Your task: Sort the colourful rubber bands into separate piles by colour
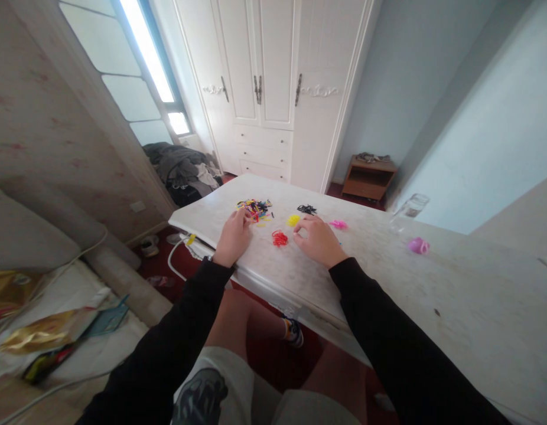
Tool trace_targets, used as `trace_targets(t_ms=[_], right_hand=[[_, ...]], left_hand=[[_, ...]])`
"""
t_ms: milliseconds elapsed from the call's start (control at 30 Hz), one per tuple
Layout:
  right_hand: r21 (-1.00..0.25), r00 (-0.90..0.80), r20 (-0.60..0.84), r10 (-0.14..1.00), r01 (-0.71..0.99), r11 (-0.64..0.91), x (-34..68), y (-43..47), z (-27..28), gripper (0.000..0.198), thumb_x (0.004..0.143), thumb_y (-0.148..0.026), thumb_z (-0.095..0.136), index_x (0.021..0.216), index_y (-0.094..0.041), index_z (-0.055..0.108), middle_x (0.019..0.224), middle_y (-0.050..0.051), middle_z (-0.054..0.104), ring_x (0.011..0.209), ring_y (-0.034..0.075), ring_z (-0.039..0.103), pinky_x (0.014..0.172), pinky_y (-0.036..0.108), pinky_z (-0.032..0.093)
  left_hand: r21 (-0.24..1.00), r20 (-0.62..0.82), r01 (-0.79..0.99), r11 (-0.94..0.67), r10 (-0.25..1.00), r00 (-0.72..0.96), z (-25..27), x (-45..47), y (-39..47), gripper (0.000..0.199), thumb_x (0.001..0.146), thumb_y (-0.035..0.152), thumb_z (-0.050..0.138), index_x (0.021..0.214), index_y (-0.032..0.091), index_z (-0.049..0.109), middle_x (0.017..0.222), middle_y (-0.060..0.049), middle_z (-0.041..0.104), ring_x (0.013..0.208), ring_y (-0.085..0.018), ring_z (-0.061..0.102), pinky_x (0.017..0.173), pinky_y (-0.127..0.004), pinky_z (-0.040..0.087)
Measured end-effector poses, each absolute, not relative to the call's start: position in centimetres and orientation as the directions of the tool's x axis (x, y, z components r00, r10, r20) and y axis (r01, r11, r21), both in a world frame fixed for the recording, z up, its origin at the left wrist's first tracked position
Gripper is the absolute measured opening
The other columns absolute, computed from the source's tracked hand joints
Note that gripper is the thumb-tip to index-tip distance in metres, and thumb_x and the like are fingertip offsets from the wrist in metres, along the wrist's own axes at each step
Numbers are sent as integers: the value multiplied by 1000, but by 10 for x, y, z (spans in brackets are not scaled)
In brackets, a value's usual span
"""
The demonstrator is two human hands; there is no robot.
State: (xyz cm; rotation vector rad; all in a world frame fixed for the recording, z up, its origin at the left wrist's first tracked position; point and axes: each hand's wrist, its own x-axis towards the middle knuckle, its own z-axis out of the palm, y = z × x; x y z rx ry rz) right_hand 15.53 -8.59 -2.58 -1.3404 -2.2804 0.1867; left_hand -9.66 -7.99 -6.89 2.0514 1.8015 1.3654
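Note:
A mixed pile of small colored rubber bands [256, 208] lies on the white table. My left hand [233, 237] rests at its near edge, fingertips closed together among the bands; what they pinch is too small to make out. My right hand [318, 241] is beside a small yellow heap of bands [293, 220], its fingers curled in and the thumb close to the index finger. Anything between them is hidden. A red heap [279, 238] sits between my hands. Black bands [307, 209] lie just beyond my right hand, and pink ones [339, 224] to its right.
Farther right on the table [388, 277] stand a clear jar [414, 206] and a purple-pink object [418, 245]. A white cable [171, 260] hangs at the table's left edge. Beyond are a white wardrobe [273, 65], a heap of clothes [180, 168] and a wooden nightstand [369, 178].

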Motion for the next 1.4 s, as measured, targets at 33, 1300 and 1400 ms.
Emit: trace_targets(t_ms=[33, 1300, 1400], right_hand=[[-352, -404, 338, 850, 784, 512, 155, -86, -26, 14, 90, -21, 61, 89, -19, 75, 107, 10, 72, 109, 25, 64, 102, 37, 46], [-342, -486, 337, 806, 735, 586, 154, -87, -29, 14, 90, -19, 61, 84, -19, 73, 97, 9, 72, 102, 23, 65, 98, 34, 47], [-339, -481, 341, 808, 739, 583, 154, -87, -28, 13, 89, -18, 62, 83, -20, 73, 97, 8, 72, 102, 22, 65, 97, 33, 47]], left_hand=[[607, 560, 734, -306, 819, -122, -68, -97, -80, 11, 89, 12, 57, 94, 20, 62, 80, -5, 64, 79, -23, 63, 78, -35, 49], [728, 553, 641, -244, 762, -337, -72, -138, -81, 3, 74, 19, 68, 77, 19, 69, 77, -5, 72, 72, -19, 65, 74, -32, 54], [863, 474, 399, -311, 772, -424, -65, -133, -83, 16, 68, 25, 76, 78, 18, 66, 80, -3, 70, 74, -17, 65, 74, -30, 54]])
